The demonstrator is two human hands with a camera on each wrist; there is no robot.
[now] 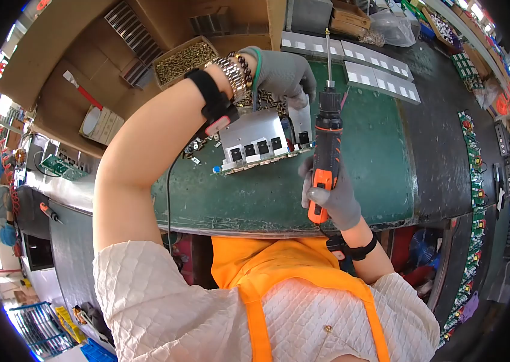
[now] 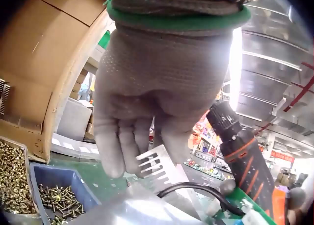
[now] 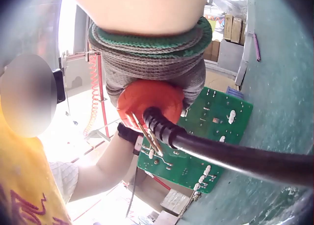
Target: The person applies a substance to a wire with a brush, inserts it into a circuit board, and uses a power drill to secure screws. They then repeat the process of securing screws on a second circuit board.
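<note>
My gloved right hand grips an orange and black electric screwdriver, its long bit pointing to the far side of the bench. In the right wrist view the tool's orange end and black cord show below the glove. My left hand, also gloved, reaches over a circuit board with upright metal plates. Its fingers and thumb hold the top of a finned aluminium heat sink at the board's right end. Black components line the larger plate. The board's green underside faces the right wrist camera.
Behind the board stand a box of brass-coloured screws and a blue bin of screws. A large cardboard box encloses the back left. Flat metal plates lie at the back right. A row of circuit boards runs down the right.
</note>
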